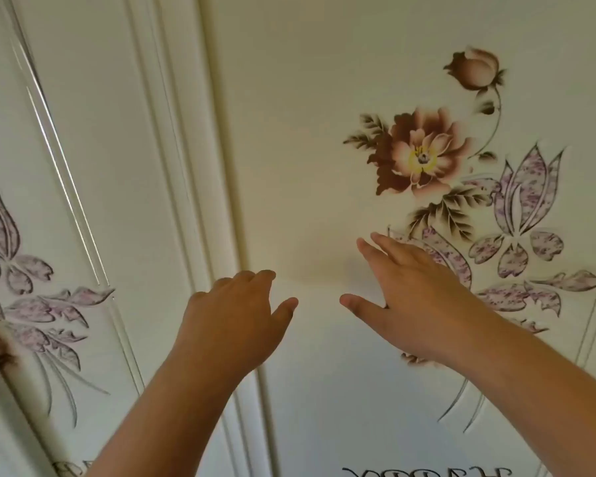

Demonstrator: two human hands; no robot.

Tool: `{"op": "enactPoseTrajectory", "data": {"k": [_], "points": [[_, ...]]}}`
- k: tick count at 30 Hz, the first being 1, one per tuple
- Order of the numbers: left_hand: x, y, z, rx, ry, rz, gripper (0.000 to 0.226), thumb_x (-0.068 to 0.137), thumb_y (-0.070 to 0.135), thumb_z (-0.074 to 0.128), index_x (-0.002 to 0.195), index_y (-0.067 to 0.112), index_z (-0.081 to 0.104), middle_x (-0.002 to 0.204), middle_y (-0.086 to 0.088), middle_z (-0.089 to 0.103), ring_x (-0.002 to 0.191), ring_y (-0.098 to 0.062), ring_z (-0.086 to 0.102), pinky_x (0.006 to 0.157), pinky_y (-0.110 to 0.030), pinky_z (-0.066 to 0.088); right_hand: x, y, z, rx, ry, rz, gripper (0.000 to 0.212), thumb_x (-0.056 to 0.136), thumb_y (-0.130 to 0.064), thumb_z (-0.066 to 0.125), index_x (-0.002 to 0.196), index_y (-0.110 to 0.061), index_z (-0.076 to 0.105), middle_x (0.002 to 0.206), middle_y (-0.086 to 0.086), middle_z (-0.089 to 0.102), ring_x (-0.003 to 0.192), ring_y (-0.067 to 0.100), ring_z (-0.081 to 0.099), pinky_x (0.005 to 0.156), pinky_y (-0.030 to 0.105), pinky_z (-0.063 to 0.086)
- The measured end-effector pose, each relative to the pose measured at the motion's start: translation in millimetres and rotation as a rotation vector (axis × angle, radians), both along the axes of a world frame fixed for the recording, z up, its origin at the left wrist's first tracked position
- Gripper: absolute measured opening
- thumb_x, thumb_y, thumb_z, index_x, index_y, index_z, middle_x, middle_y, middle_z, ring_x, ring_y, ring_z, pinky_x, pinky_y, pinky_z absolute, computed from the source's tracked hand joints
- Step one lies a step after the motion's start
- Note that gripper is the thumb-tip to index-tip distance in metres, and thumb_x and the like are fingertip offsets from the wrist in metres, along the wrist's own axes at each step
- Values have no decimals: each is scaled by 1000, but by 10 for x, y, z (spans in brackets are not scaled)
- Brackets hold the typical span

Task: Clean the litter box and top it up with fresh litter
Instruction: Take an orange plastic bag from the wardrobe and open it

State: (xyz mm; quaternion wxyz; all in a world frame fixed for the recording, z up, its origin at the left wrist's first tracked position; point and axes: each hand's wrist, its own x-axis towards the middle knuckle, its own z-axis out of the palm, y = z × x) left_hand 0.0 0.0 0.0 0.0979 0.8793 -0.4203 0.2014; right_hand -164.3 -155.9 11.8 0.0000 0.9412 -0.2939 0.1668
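Both hands reach toward a cream floral cabinet door [324, 166] at frame centre: left hand [231, 318] loosely curled, right hand [406, 290] flat-fingered, both empty. Litter box unseen. Probably best: press evenly near the door's edge.

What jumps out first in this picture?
Two bare hands reach up mid-frame, the left hand and the right hand, both empty with fingers loosely spread. Behind them is a cream panel with a big brown flower at upper right. No litter box is in view.
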Motion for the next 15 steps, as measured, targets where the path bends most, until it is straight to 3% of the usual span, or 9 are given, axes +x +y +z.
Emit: {"op": "enactPoseTrajectory", "data": {"k": [4,10,12,15], "points": [[203,105,-133,-40,60,5,62,99,65,35,152,33,33,150,14,46,136,-14,47,103,-38,44,175,3,-132,-195,-27,0,81,95,-72,31,161,-31,7,170,-7,-4,156,24,3,122,48,19],[473,266,-403,-198,162,-9,67,97,58,49,154,27,32,152,9,35,136,-20,43,100,-37,49,475,86,-350,-263,-10,50,77,97,-63,38,161,-29,14,169,-6,-11,156,26,-5,124,51,17],[546,308,-487,-236,180,-5,75,96,56,51,158,23,24,156,4,25,139,-24,40,101,-38,49,576,142,-405,-297,-39,94,74,97,-61,42,160,-28,21,170,-5,-4,157,25,0,123,50,20],[644,315,-596,-248,248,-36,88,99,55,49,163,18,1,169,1,-5,153,-26,24,113,-38,38,730,225,-422,-316,-61,154,67,99,-55,41,159,-29,28,170,-5,5,156,21,7,122,45,22]]}}
